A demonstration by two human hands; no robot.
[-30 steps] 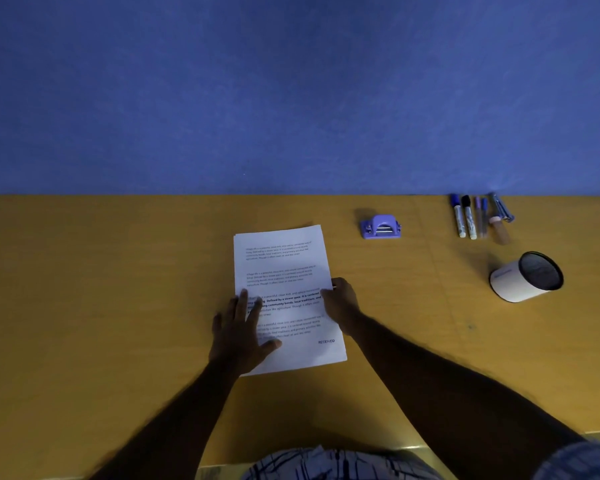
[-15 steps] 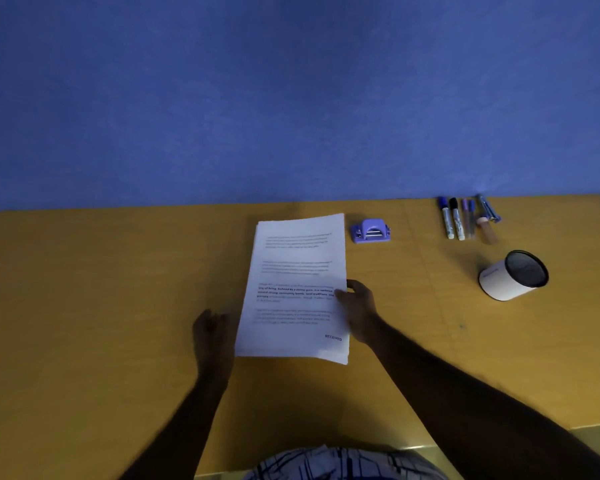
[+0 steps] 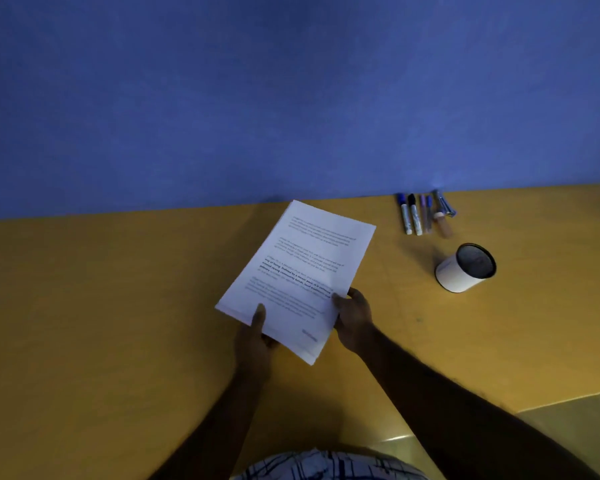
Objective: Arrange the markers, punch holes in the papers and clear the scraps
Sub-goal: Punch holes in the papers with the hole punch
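Papers [image 3: 302, 271]: tilted stack, left of markers [image 3: 420, 216]
Left hand [image 3: 253, 337]: pinching papers' near edge
Right hand [image 3: 352, 317]: gripping papers' right edge

Yellow table [image 3: 118, 306], markers [image 3: 418, 216] (by wall), tipped white cup [image 3: 465, 268]

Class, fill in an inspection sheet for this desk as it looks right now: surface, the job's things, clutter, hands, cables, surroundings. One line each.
Surface: yellow-brown desk, bare on the left side.
Job's things: stack of printed papers held tilted above the desk; markers lying side by side near the wall; no hole punch in sight.
Clutter: white cup tipped on its side, dark mouth facing the camera; no scraps seen.
Hands: left hand grips the stack's near edge, thumb on top; right hand grips its right edge.
Cables: nothing seen.
Surroundings: blue wall behind the desk.
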